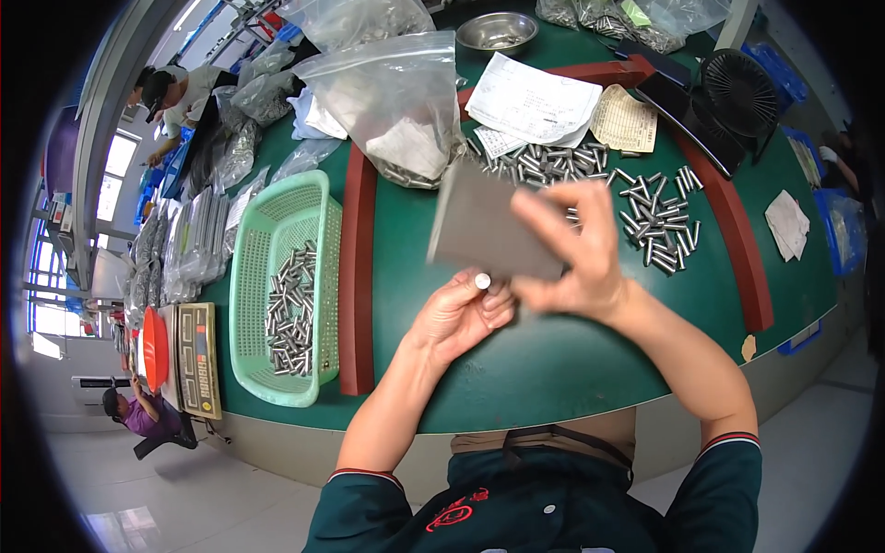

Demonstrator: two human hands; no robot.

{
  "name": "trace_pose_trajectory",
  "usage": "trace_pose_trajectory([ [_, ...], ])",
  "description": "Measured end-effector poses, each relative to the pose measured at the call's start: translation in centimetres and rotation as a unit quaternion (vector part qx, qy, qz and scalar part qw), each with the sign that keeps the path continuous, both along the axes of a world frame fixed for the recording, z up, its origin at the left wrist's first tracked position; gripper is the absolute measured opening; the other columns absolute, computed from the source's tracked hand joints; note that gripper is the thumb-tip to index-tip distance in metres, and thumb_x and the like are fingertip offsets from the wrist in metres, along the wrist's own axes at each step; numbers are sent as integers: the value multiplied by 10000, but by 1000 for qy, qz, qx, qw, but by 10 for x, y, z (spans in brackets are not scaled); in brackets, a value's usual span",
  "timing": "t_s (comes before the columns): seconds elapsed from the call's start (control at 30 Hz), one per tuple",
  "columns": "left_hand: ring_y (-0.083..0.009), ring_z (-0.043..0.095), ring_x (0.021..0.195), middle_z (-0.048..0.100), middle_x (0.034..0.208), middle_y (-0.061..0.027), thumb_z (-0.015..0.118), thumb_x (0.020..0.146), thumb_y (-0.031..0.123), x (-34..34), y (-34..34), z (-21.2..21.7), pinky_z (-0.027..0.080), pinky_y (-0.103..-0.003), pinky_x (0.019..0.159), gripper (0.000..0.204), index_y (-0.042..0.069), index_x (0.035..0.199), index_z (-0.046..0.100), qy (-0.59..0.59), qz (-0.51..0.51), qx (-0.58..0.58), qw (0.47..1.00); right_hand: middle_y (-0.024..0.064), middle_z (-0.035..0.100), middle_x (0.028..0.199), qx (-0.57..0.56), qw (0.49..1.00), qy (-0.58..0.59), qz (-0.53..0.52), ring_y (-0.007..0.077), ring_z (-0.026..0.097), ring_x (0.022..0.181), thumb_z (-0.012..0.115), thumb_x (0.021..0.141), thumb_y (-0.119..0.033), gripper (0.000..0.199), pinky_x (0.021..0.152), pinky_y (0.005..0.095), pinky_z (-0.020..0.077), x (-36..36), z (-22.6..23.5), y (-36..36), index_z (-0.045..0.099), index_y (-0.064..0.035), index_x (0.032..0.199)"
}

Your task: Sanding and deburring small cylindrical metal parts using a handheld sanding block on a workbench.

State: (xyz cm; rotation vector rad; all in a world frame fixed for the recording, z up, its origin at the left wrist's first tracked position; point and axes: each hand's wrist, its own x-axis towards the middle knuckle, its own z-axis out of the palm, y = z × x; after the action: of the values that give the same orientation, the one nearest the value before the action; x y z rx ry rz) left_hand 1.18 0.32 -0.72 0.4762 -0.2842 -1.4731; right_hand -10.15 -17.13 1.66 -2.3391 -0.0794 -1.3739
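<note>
My left hand (450, 323) is closed on a small metal pin (482, 281), its round bright end showing above the fingertips. Just above it, my right hand (590, 253) grips a dark grey-brown sheet (484, 221) that looks like sandpaper, between thumb and fingers. Hand and sheet are smeared by motion. The sheet's lower edge is close to the pin; I cannot tell whether they touch. Beyond my right hand lie loose metal pins (659, 226) in a spread pile. More pins (291, 323) fill part of a green plastic basket (241, 304) at the left.
Red-brown bars (358, 276) border the green table (553, 369). Behind the sheet stand a clear plastic bag (396, 92), papers (535, 97) and a steel bowl (498, 32). A black fan (737, 92) is at far right, a scale (196, 359) at left. Other people work farther left.
</note>
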Motion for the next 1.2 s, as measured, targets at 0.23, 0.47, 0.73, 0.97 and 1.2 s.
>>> trace_pose_trajectory([
  [0.23,-114,388,637,444,702,-13,583,948,339,-5,-14,13,355,-248,595,321,74,783,508,-120,12,34,992,106,502,945,80,996,6,-47,253,461,848,752,634,-417,690,758,363,414,-3,-9,-20,641,-42,1203],
  [0.47,-116,400,646,462,716,-16,584,950,330,-3,-14,13,369,-256,610,282,78,829,546,-139,48,34,989,113,523,1015,133,988,41,-64,236,485,918,717,649,-275,664,855,348,423,-6,-10,-22,594,4,1240],
  [0.73,-136,585,891,570,1000,-30,544,961,245,4,6,-33,519,-325,859,210,68,1074,535,-402,155,-3,902,118,541,1009,-82,994,4,67,279,516,886,731,615,-483,686,781,407,412,-14,10,30,662,-122,1194],
  [0.97,-118,552,743,601,887,-41,633,933,185,-4,-11,10,467,-271,696,172,20,979,616,-223,191,5,956,120,507,969,0,982,32,-185,277,473,872,774,559,-290,668,777,394,394,-15,1,-39,653,-83,1183],
  [1.2,-105,570,744,619,892,-51,646,870,-25,-12,-16,23,473,-238,688,106,-31,975,633,-524,318,89,785,114,499,954,26,981,9,-193,262,465,876,774,567,-284,663,793,384,401,-22,6,-50,659,-65,1181],
])
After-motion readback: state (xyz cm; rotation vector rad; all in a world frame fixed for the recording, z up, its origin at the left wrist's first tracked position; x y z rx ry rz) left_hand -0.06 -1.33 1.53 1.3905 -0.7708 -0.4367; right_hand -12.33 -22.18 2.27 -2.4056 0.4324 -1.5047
